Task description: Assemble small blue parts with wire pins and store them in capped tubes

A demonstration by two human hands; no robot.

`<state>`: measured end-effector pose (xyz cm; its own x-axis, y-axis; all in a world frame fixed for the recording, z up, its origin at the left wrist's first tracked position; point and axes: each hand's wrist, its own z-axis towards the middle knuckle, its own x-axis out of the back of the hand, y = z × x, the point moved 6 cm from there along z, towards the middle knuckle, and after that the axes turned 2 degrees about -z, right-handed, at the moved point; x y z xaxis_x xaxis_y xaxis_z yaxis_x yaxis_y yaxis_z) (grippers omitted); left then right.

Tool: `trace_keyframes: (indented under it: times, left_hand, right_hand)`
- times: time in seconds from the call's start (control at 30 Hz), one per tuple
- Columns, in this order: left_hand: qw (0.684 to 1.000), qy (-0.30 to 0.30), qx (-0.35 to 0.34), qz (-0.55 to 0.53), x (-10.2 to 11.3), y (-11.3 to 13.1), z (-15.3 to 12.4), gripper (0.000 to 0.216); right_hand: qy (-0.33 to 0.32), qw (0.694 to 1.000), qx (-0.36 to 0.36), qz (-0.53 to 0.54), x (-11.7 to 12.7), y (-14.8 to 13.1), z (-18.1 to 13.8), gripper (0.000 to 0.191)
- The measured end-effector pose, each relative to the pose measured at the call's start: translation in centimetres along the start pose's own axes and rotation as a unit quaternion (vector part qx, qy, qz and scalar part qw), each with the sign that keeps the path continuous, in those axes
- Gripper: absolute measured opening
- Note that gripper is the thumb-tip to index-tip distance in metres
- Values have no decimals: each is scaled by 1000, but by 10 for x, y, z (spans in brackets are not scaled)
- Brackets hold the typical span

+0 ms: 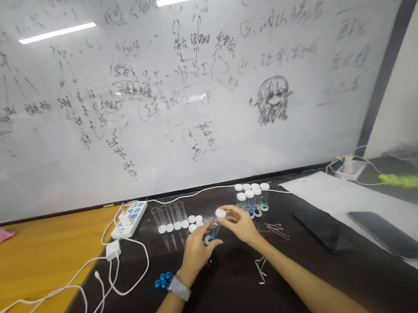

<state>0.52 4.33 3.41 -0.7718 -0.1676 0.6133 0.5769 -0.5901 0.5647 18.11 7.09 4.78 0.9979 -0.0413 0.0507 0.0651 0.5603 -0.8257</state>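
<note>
A clear plastic tube (214, 223) is tilted between my hands, with blue pieces (211, 238) at its lower end. My left hand (197, 250) holds it near that end, the thumb sticking out to the right. My right hand (241, 225) grips the white cap (220, 213) at the tube's upper end; whether the cap is fully seated I cannot tell. Just behind my left hand lie several loose white caps (195, 221). Blue metal nut-like pieces (163, 279) sit in a small pile left of my left wrist.
Several clear tubes (169, 215) stand at the back left. Capped tubes with coloured pieces (253, 199) stand at the back right. Hex keys (261, 270), thin metal rods (277, 230), two phones (322, 231), a power strip (129, 219) and white cables (83, 291) lie around.
</note>
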Motion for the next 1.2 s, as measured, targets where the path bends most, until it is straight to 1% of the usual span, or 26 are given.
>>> trace_keyframes:
  times: [0.07, 0.17, 0.23, 0.3, 0.37, 0.43, 0.47, 0.53, 0.63, 0.7, 0.77, 0.83, 0.9, 1.0, 1.03, 1.07, 1.13, 1.17, 1.2]
  left_hand:
    - [1000, -2, 9, -8, 4, 2, -1, 56]
    - [999, 16, 19, 23, 12, 3, 0, 36]
    - [998, 19, 21, 53, 15, 3, 1, 28]
    - [996, 16, 22, 79, 17, 3, 2, 27]
    - [995, 17, 27, 99, 18, 2, 2, 27]
    - [993, 22, 33, 115, 21, 0, 4, 26]
    - [992, 23, 38, 119, 24, -3, 5, 26]
    - [991, 26, 57, 116, 34, -11, 10, 26]
    - [994, 15, 94, 52, 53, -27, 17, 32]
    - [992, -12, 126, 13, 67, -39, 20, 37]
    - [988, -37, 147, 4, 81, -48, 19, 41]
    - [987, -60, 151, -11, 94, -53, 14, 41]
    - [985, -100, 144, -3, 104, -54, 5, 38]
    - [966, -203, 160, 22, 113, -54, -18, 37]
    - [959, -225, 167, 45, 118, -53, -27, 39]
    - [954, -235, 173, 72, 123, -53, -36, 46]
    - [943, -247, 197, 109, 130, -53, -54, 66]
    - [940, -247, 203, 122, 131, -53, -62, 70]
    - [937, -249, 206, 132, 131, -54, -69, 69]
  right_hand:
    - [50, 997, 43, -35, 23, -14, 5, 36]
    - [115, 984, 101, -97, 66, -31, 11, 35]
    - [160, 970, 121, -140, 97, -37, 14, 35]
    - [196, 954, 118, -194, 126, -36, 16, 39]
    - [230, 935, 111, -247, 150, -30, 16, 40]
    - [250, 910, 97, -316, 166, -20, 16, 40]
    - [249, 898, 94, -350, 170, -14, 17, 40]
    - [238, 880, 84, -403, 174, -2, 18, 40]
    - [200, 874, 52, -439, 173, 17, 20, 42]
    - [181, 874, 29, -450, 172, 25, 21, 43]
    - [178, 872, 18, -456, 172, 27, 20, 44]
    - [192, 865, 30, -462, 172, 20, 19, 46]
    - [217, 858, 67, -461, 169, 6, 17, 46]
    - [240, 856, 135, -436, 157, -17, 14, 38]
    - [241, 858, 151, -429, 151, -23, 13, 34]
    - [237, 860, 163, -422, 144, -28, 13, 30]
    - [217, 868, 175, -412, 131, -34, 12, 24]
    - [202, 873, 178, -407, 124, -35, 12, 22]
    - [185, 879, 181, -402, 117, -35, 12, 21]
